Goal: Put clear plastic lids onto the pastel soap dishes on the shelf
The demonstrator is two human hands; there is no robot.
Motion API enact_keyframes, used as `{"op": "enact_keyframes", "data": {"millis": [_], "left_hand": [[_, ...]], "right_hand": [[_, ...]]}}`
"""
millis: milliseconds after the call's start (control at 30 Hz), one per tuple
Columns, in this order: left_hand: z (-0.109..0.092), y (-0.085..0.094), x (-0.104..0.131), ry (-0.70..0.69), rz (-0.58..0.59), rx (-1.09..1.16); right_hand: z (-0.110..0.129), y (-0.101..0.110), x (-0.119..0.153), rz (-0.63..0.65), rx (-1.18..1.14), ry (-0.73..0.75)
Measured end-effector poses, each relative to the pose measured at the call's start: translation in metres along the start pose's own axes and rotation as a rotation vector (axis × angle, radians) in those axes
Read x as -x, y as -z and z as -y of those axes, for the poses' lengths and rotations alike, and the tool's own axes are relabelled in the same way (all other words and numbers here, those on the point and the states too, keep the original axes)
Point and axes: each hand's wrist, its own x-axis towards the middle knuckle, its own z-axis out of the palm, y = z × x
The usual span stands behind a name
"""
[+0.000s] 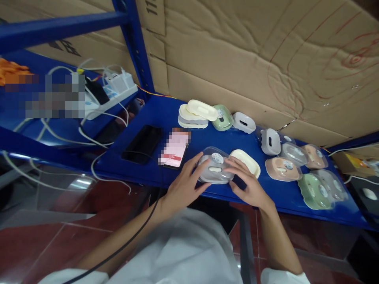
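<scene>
- Right now the fingers of the left hand (184,185) are lying spread and slightly curled against the left side of a grey box with a clear lid (215,170), the thumb reaching up onto its top edge.
- Opposite, the right hand (249,185) is pressing its fingers (237,167) close together on the right side of the same box, so both hands are cupping it between them.
- That box is resting near the front edge of a blue metal shelf (166,114), with a round sticker and an oval latch showing through the lid.
- Just beside the right hand, a cream lid (245,161) is lying tilted, touching or almost touching the box.
- Further right, a pink box (282,169), a green box (314,192) and several clear-lidded ones are lying in a loose cluster.
- Behind, a stack of cream lids (197,113), a green box (222,117) and a white part (244,122) are sitting along the cardboard wall (251,51).
- To the left, a lit phone (175,149) and a dark phone (142,144) are lying flat, near each other.
- Beyond them, a white power strip (114,92) with white cables (68,134) is sitting on the neighbouring shelf.
</scene>
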Motion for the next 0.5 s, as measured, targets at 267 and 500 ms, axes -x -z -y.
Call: {"op": "enact_keyframes", "data": {"millis": [267,500], "left_hand": [[-0.001,0.002,0.0,0.095,0.049,0.077],[0.0,0.002,0.0,0.105,0.079,0.059]], "right_hand": [[-0.003,-0.008,-0.011,-0.095,-0.061,0.046],[-0.005,0.007,-0.004,0.004,-0.154,-0.008]]}}
